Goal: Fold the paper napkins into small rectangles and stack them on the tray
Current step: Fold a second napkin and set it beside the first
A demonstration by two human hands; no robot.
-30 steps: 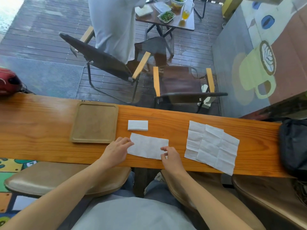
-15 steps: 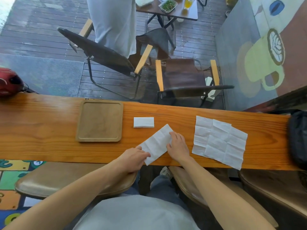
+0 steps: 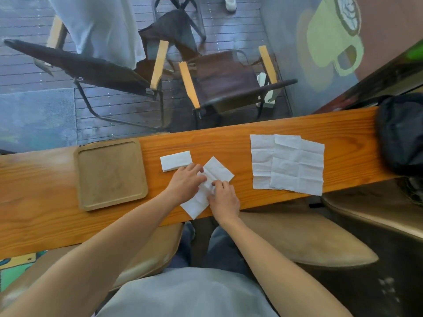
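Observation:
A half-folded white napkin strip (image 3: 217, 170) lies slanted on the wooden counter (image 3: 229, 143), its near end reaching the counter's front edge. My left hand (image 3: 185, 181) rests on its middle with fingers laid flat. My right hand (image 3: 223, 197) pinches a fold of the strip just to the right. A small folded napkin rectangle (image 3: 175, 160) lies beyond my left hand. The wooden tray (image 3: 111, 173) sits to the left with nothing on it. Unfolded creased napkins (image 3: 288, 163) lie spread on the right.
A black bag (image 3: 400, 133) sits at the counter's right end. Beyond the counter stand folding chairs (image 3: 224, 81) and a person in a light garment (image 3: 98, 26). Tan stools (image 3: 297, 239) are under the counter's near edge.
The napkin strip has turned from lying flat across to slanted. Both hands have come together at its middle, and the right hand now pinches a fold. The view has shifted.

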